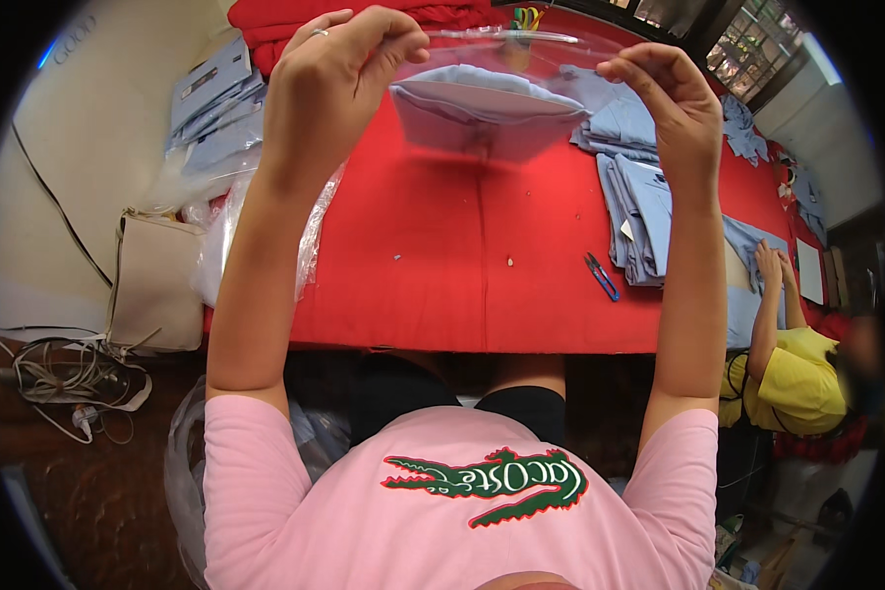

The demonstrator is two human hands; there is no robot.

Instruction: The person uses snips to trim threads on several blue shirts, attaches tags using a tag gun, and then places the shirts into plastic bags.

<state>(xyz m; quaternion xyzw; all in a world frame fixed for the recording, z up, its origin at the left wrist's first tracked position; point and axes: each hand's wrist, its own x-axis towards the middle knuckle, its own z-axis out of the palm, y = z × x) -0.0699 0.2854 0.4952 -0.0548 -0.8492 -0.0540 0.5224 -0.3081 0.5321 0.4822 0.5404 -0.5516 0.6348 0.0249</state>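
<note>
Both my arms are raised over the red-covered table (403, 295), holding up a clear plastic bag (521, 41) by its upper edge. My left hand (339, 74) pinches one corner, and my right hand (671, 98) pinches the other. Inside the bag hangs a folded light-blue shirt (487, 113) with a pale flat board or sheet at its top. The shirt is held above the tabletop, a little blurred. Below my right forearm lies a stack of folded light-blue shirts (634, 221), and beside it a pair of blue-handled thread snips (602, 277).
Bagged blue shirts (211, 98) are piled at the far left, near loose clear bags (226, 241). Red cloth (295, 25) and yellow-handled scissors (527, 20) lie at the back. A beige bag (157, 280) stands left. At right, a co-worker in yellow (801, 379) handles blue fabric.
</note>
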